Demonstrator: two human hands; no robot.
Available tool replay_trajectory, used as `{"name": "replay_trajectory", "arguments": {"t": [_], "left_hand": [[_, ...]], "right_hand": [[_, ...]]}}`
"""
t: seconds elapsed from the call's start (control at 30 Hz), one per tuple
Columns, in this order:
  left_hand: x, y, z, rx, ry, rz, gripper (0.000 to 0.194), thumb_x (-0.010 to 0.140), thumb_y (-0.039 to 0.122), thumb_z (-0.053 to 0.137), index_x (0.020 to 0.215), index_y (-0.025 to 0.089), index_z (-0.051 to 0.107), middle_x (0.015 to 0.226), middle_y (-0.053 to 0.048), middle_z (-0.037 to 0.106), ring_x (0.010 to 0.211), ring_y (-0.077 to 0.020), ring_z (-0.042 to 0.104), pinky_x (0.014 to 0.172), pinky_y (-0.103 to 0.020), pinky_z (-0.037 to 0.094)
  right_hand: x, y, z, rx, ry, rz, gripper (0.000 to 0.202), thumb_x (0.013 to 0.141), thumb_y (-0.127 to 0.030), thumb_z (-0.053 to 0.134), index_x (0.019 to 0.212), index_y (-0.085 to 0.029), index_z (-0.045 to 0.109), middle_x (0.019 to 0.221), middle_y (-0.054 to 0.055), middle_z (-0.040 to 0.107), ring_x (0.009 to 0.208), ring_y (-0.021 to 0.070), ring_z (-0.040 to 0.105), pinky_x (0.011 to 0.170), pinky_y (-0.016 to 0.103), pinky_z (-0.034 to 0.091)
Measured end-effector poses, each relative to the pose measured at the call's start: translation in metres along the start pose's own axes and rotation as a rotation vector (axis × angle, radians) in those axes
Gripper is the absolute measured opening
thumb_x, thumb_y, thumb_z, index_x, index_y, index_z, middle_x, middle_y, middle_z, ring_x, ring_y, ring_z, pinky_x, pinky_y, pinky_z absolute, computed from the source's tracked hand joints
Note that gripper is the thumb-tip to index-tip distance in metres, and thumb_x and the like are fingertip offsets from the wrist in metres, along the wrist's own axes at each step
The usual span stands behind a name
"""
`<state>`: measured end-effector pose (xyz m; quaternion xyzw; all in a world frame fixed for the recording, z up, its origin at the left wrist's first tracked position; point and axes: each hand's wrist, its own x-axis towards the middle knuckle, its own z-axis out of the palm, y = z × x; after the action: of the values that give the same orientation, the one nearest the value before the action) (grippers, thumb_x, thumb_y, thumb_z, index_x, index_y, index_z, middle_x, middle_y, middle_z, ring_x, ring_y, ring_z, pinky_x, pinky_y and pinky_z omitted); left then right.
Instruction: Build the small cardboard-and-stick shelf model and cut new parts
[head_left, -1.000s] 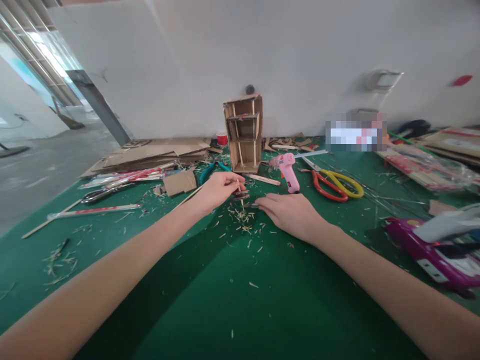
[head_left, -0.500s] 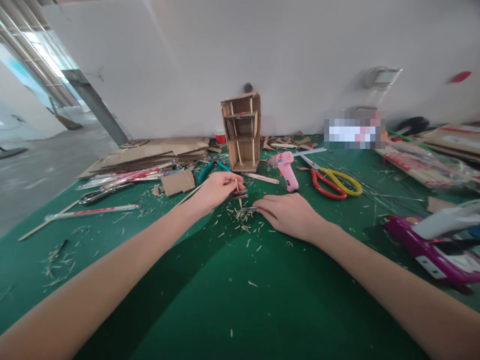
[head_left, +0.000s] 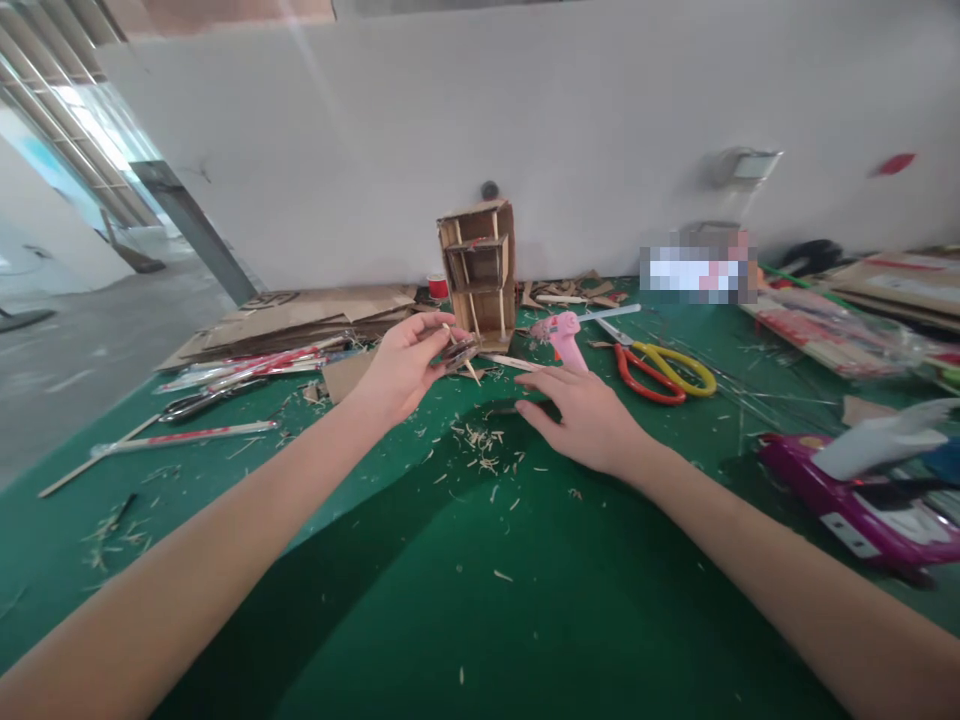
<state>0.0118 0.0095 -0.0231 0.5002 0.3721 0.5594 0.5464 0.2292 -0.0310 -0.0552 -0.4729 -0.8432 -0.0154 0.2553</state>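
Observation:
My left hand (head_left: 401, 370) is closed, pinching a thin wooden stick (head_left: 471, 372) that passes through a small dark, disc-like piece (head_left: 459, 350). The stick is tilted, its pale lower end pointing down to the right. My right hand (head_left: 589, 415) is low over the green table, thumb and fingers apart. Close to its thumb tip lies a thin blade-like tool (head_left: 504, 410), mostly in shadow and hard to make out. Wood shavings (head_left: 484, 445) are scattered between the hands. Just behind them stands a cardboard shelf box (head_left: 480, 275) with stick posts.
Beyond my right hand are a pink glue gun (head_left: 568, 340) and scissors (head_left: 667, 370) with red and yellow handles. A purple power strip (head_left: 840, 500) sits at the right. Cardboard sheets (head_left: 315, 305) and wrapped sticks (head_left: 187, 438) lie at the left.
My left hand has lifted the stick and disc-like piece up and left, away from the blade, and tilted it. My right hand's fingers have spread off the blade-like tool.

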Motion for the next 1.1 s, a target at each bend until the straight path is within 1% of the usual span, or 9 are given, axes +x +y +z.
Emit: {"name": "replay_trajectory", "arguments": {"t": [0.07,0.17,0.27,0.33,0.5,0.63,0.87,0.97,1.1], "left_hand": [[-0.003,0.000,0.005,-0.030,-0.002,-0.009,0.008,0.083,0.014,0.057,0.091,0.016,0.057,0.086,-0.005,0.066,0.083,-0.0151,0.065,0.079,-0.032,0.052],[-0.009,-0.006,0.014,-0.026,-0.034,-0.041,0.007,0.082,0.015,0.058,0.089,0.016,0.057,0.086,-0.005,0.068,0.083,-0.0158,0.065,0.079,-0.033,0.051],[-0.013,-0.010,0.019,-0.019,-0.054,-0.049,0.009,0.082,0.017,0.060,0.090,0.015,0.057,0.088,-0.006,0.069,0.083,-0.0168,0.066,0.079,-0.034,0.051],[-0.014,-0.012,0.020,-0.015,-0.056,-0.043,0.010,0.081,0.017,0.061,0.090,0.015,0.057,0.089,-0.007,0.070,0.084,-0.0172,0.065,0.079,-0.034,0.050],[-0.015,-0.014,0.020,-0.023,-0.052,-0.064,0.009,0.080,0.018,0.062,0.088,0.015,0.057,0.089,-0.007,0.070,0.084,-0.0165,0.064,0.080,-0.034,0.050],[-0.016,-0.015,0.019,0.011,-0.058,-0.058,0.013,0.079,0.022,0.063,0.089,0.016,0.058,0.094,-0.008,0.070,0.084,-0.0172,0.065,0.082,-0.035,0.050],[-0.016,-0.016,0.018,0.028,-0.032,-0.072,0.014,0.079,0.024,0.065,0.088,0.015,0.059,0.096,-0.008,0.069,0.084,-0.0159,0.063,0.077,-0.032,0.050],[-0.015,-0.018,0.016,0.081,0.001,-0.101,0.016,0.080,0.028,0.066,0.088,0.015,0.060,0.094,-0.008,0.067,0.084,-0.0155,0.061,0.074,-0.030,0.048],[-0.015,-0.019,0.013,0.177,0.002,-0.081,0.019,0.081,0.033,0.065,0.090,0.017,0.060,0.094,-0.007,0.067,0.086,-0.0160,0.061,0.073,-0.029,0.046]], "right_hand": [[0.002,-0.005,-0.001,0.118,0.027,-0.004,0.035,0.090,-0.040,0.052,0.115,-0.017,0.062,0.111,0.008,0.068,0.103,0.0238,0.059,0.088,0.040,0.046],[0.004,-0.014,-0.002,0.304,0.040,0.013,0.025,0.089,-0.035,0.055,0.103,-0.018,0.066,0.096,0.005,0.070,0.086,0.0175,0.063,0.078,0.031,0.049],[0.003,-0.016,0.000,0.348,0.085,0.028,0.019,0.090,-0.026,0.050,0.086,-0.019,0.067,0.082,0.002,0.069,0.071,0.0136,0.060,0.067,0.028,0.046],[0.002,-0.015,0.002,0.349,0.126,0.046,0.020,0.090,-0.024,0.048,0.082,-0.019,0.066,0.080,0.002,0.068,0.067,0.0128,0.058,0.065,0.027,0.046],[0.001,-0.010,0.004,0.371,0.117,0.056,0.021,0.089,-0.022,0.045,0.083,-0.019,0.064,0.085,0.004,0.068,0.071,0.0135,0.059,0.066,0.027,0.046],[0.001,-0.011,0.004,0.368,0.118,0.090,0.020,0.089,-0.023,0.044,0.085,-0.019,0.063,0.087,0.005,0.067,0.071,0.0140,0.059,0.066,0.028,0.046],[0.001,-0.012,0.001,0.403,0.073,0.122,0.024,0.092,-0.027,0.041,0.091,-0.018,0.064,0.081,0.005,0.067,0.069,0.0147,0.060,0.064,0.028,0.047],[0.002,-0.013,0.000,0.391,0.064,0.136,0.026,0.093,-0.027,0.040,0.096,-0.017,0.064,0.078,0.006,0.068,0.069,0.0161,0.061,0.062,0.029,0.047],[0.002,-0.012,0.001,0.415,0.102,0.158,0.026,0.091,-0.028,0.043,0.098,-0.016,0.065,0.083,0.007,0.069,0.069,0.0161,0.062,0.061,0.029,0.048]]}}
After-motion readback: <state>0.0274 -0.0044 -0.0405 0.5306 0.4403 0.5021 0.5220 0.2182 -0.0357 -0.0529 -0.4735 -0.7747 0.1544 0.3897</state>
